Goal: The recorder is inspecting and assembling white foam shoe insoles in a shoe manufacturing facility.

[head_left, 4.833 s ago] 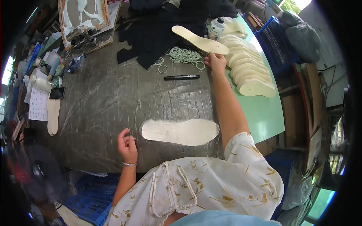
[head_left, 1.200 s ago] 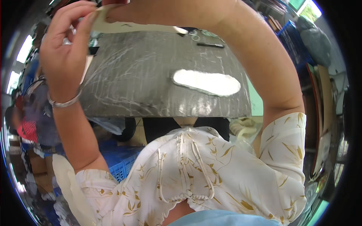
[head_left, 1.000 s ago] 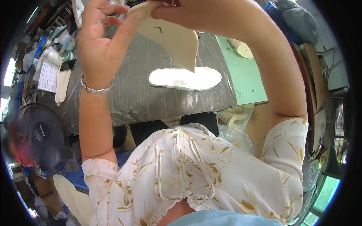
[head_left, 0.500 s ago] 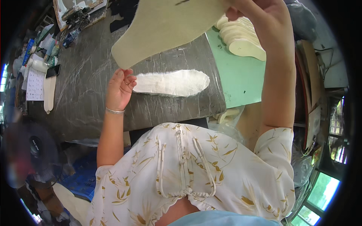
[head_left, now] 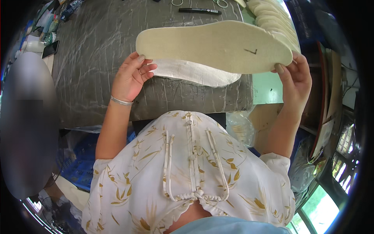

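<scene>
A cream insole with a small dark pen mark near its right end is held up level between my hands. My left hand pinches its left end with thumb and finger, the other fingers loosely curled. At the opposite end, my right hand grips the edge, thumb on top. Beneath it, a white insole with fuzzy edges lies on the dark table, its far side hidden by the cream one.
A black marker pen lies at the back, near scissor handles. Overlapping cream insoles line the green surface at right. A phone sits far left. Below the table are a blue crate and a clear plastic bag.
The cream insole has come down from a raised, tilted position to nearly level, and now partly covers the white insole. My right hand has lowered with it; my left still pinches its end.
</scene>
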A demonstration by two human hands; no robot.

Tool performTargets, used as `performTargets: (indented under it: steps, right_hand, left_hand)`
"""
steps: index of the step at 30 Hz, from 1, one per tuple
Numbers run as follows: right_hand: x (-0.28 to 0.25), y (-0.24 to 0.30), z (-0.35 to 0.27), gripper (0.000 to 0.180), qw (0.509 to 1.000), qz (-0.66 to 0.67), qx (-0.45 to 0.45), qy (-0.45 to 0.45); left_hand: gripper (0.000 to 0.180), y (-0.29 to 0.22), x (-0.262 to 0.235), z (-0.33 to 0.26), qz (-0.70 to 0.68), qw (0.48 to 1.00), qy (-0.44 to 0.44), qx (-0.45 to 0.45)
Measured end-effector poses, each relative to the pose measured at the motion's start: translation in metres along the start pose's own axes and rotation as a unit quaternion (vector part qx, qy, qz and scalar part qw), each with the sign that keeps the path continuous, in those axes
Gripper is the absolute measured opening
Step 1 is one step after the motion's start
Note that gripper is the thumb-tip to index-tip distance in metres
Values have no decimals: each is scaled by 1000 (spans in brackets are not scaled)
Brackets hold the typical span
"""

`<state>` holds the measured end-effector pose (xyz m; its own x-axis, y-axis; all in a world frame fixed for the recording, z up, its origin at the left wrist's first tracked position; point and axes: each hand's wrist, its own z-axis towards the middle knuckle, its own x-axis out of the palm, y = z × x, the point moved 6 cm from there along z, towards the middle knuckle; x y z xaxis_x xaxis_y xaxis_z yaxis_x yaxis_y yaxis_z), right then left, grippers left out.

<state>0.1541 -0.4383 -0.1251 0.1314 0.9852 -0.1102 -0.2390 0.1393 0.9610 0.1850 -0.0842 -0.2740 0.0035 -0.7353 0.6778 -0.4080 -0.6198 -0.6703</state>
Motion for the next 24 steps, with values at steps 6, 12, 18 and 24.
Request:
performTargets:
  steps: [6, 12, 18, 24]
  right_hand:
    - [-12, -24, -28, 16, 992, -78, 96, 8]
    - [-20, -49, -48, 12, 984, -135, 112, -7]
    - [-26, -71, -58, 7, 960, -170, 222, 15]
    - [-11, -80, -46, 8, 952, -185, 242, 19]
  left_hand:
    - [15, 18, -14, -16, 65, 994, -91, -5]
    - [14, 44, -21, -32, 58, 987, -148, -37]
    - [14, 37, -26, -26, 210, 956, -203, -15]
    - [14, 32, -41, -16, 250, 941, -226, 18]
